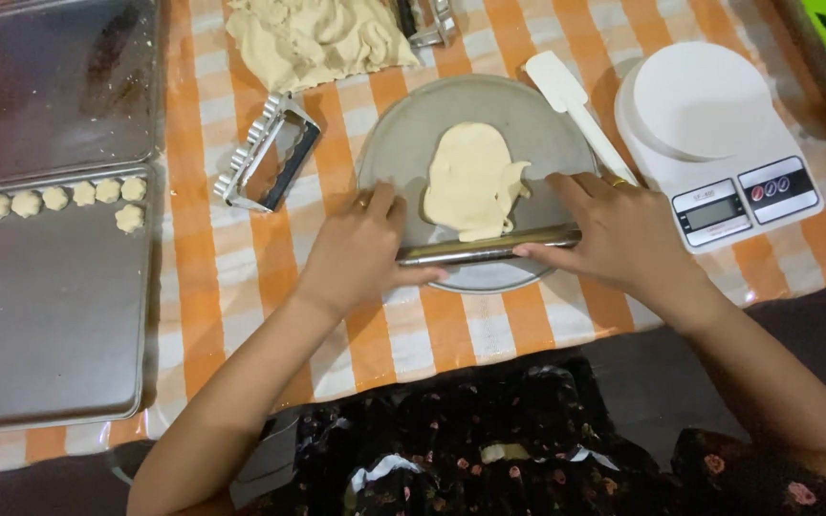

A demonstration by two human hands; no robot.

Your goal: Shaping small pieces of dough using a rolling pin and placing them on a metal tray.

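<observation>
A pale, flattened piece of dough [472, 180] lies on a round grey metal plate [403, 134]. A thin metal rolling pin [488, 247] rests across the near edge of the dough. My left hand [360, 250] presses on the pin's left end, fingers lying over it. My right hand [614, 229] presses on the pin's right end, a ring on one finger. Both hands sit palm down at the plate's near rim.
A metal cutter [268, 164] lies left of the plate. A heap of dough [317, 38] sits at the back. A white spatula [576, 100] and a white kitchen scale [714, 143] are on the right. A baking tray [50, 315] on the left holds several cut dough pieces [54, 199].
</observation>
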